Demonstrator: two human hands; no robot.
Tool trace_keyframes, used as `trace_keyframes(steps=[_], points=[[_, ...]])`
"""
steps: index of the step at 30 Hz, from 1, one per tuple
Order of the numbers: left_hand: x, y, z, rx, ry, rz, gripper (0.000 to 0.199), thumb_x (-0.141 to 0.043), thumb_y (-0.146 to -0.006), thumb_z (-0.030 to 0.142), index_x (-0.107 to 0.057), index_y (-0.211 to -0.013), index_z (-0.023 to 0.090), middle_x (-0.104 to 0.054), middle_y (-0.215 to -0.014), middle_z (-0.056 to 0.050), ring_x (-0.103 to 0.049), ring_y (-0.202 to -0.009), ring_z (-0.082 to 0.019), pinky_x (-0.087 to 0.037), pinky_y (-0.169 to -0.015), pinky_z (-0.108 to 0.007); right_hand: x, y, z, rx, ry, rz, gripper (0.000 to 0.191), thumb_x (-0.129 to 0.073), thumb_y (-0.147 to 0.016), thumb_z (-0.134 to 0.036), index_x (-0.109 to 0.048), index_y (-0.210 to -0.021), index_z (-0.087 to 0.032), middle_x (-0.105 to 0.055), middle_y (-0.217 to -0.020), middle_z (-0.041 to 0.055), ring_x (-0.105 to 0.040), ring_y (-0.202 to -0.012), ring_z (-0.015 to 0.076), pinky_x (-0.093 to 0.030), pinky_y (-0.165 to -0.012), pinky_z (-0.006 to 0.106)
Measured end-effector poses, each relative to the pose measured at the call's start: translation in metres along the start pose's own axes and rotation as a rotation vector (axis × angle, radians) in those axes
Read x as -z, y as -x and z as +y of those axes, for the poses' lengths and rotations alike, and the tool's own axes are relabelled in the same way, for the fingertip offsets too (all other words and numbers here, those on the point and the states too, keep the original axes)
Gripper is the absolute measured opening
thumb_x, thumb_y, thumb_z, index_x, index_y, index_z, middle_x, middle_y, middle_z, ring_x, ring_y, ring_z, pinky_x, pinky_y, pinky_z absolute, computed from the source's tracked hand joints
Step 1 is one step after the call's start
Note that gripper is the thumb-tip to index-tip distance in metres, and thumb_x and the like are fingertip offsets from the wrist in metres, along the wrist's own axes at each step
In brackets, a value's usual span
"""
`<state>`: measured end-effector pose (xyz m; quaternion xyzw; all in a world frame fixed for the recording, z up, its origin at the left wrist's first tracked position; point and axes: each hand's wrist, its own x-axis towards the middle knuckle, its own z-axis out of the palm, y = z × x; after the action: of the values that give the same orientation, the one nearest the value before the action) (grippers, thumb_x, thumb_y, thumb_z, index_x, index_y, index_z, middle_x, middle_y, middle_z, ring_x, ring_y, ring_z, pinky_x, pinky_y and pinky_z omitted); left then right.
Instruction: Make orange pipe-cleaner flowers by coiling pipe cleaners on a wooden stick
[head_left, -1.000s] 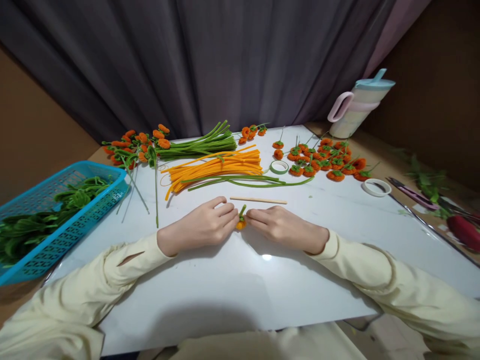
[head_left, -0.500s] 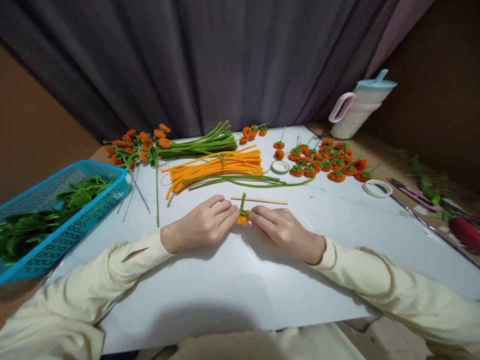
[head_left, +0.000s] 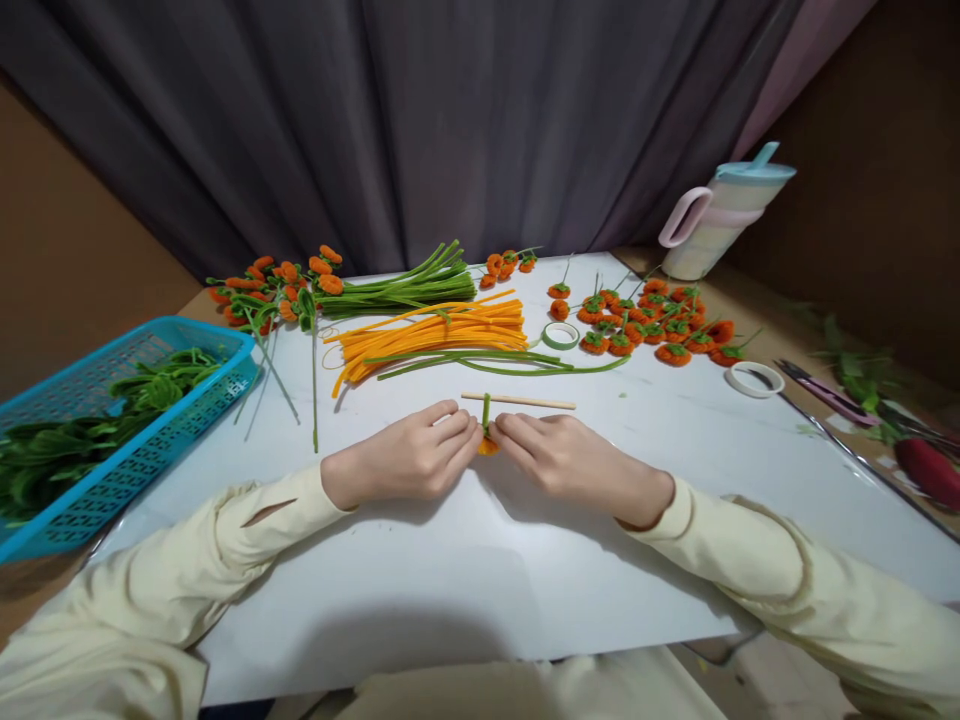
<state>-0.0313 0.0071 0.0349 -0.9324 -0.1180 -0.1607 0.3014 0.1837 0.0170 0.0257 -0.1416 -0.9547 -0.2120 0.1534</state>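
Between my hands is a small orange pipe-cleaner pumpkin [head_left: 488,446] with a green stem standing upright from its top. My left hand [head_left: 415,450] pinches it from the left, fingertips at the base of the stem. From the other side my right hand [head_left: 570,455] closes its fingers on it too, hiding much of the orange part. Just beyond the stem lies a thin wooden stick [head_left: 525,402]. Past that are loose green pipe cleaners [head_left: 480,358] and a bundle of orange pipe cleaners [head_left: 435,335].
A blue basket [head_left: 191,405] of green pieces stands at left. Orange pieces with green tops [head_left: 651,322] cluster at back right, near green tape [head_left: 560,336] and a white tape roll [head_left: 754,379]. Pink-handled pliers [head_left: 836,400] and a tumbler [head_left: 712,225] are farther right.
My right hand has moved slightly left, and its fingers now cover more of the pumpkin. Both hands have drawn closer together around the stem's base.
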Motion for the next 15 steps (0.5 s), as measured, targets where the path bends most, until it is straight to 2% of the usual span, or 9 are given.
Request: trace_keyframes(steps=[6, 11, 15], points=[[0.0040, -0.0012, 0.0007, 0.056, 0.008, 0.010, 0.021, -0.037, -0.088, 0.005, -0.057, -0.095, 0.008, -0.066, -0.082, -0.013, -0.059, -0.076, -0.021, -0.047, -0.070, -0.037, -0.0007, 0.0017, -0.0028, 0.027, 0.024, 0.017, 0.027, -0.030, -0.089, -0.003, -0.056, -0.089, -0.005, -0.049, -0.074, 0.0082, -0.045, -0.061, 0.0146, -0.034, -0.044, 0.026], [0.0045, -0.0009, 0.0027, 0.067, -0.026, 0.020, 0.017, -0.041, -0.086, 0.005, -0.057, -0.095, 0.007, -0.067, -0.087, -0.015, -0.060, -0.079, -0.022, -0.046, -0.072, -0.038, -0.0021, 0.0035, -0.0022, 0.009, 0.031, 0.088, 0.026, -0.031, -0.089, -0.002, -0.056, -0.086, -0.006, -0.052, -0.076, 0.0103, -0.047, -0.061, 0.0144, -0.038, -0.045, 0.026], [0.0025, -0.0013, 0.0035, 0.084, -0.029, 0.014, 0.017, -0.041, -0.087, 0.006, -0.056, -0.095, 0.007, -0.067, -0.086, -0.014, -0.060, -0.079, -0.021, -0.047, -0.070, -0.037, -0.0022, 0.0039, 0.0030, 0.014, -0.008, 0.113, 0.025, -0.031, -0.090, -0.003, -0.056, -0.092, -0.004, -0.054, -0.077, 0.0102, -0.049, -0.063, 0.0153, -0.040, -0.046, 0.027]])
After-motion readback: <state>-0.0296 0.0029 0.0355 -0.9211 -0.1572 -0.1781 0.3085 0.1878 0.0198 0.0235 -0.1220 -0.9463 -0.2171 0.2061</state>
